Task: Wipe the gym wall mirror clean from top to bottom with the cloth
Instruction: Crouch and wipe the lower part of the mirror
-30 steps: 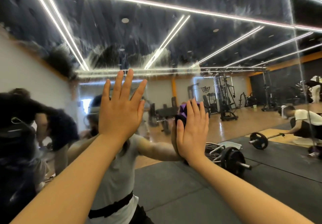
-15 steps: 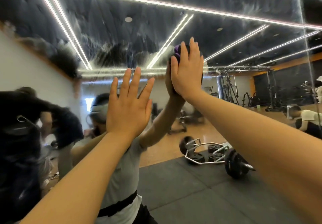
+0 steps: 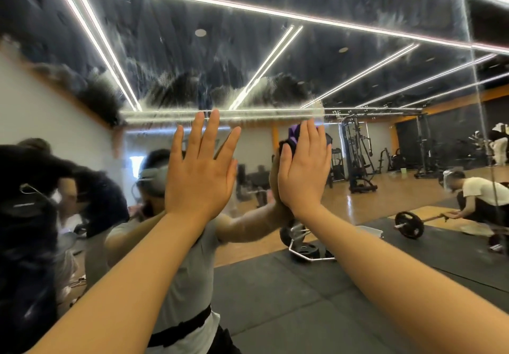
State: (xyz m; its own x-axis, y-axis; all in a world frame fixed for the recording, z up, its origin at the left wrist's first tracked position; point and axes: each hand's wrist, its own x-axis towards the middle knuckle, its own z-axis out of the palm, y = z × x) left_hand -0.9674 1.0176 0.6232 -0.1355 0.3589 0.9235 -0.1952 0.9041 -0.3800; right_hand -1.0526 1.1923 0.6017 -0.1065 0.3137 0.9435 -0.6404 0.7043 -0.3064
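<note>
i read the right hand point(image 3: 303, 169) flat against the mirror point(image 3: 248, 50), fingers straight and together, pressing the purple cloth point(image 3: 293, 133) between palm and glass. only the cloth's upper edge shows, above and left of the fingertips. half a second ago this hand and cloth were higher, up in the band where the reflected ceiling lights sit; now they are back down near mid-height of the glass, close to where they were one second ago. i judge this as one completed up-and-down stroke on the same column.

the left hand point(image 3: 202, 169) is open, fingers spread and straight, palm toward the mirror just left of the right hand, and has barely moved across the three views. whether it touches the glass i cannot tell; it looks to be bracing.

the upper part of the mirror carries streaky, smeared residue, with a ragged lower boundary just above both hands. below that line the reflection of the gym floor, a barbell point(image 3: 409, 224) and another person point(image 3: 479, 196) reads sharp.

meaning for the task: the smear toward the top edge is not cleared, so i rate progress as early. the next stroke should, in my judgement, start higher and overlap this column.
</note>
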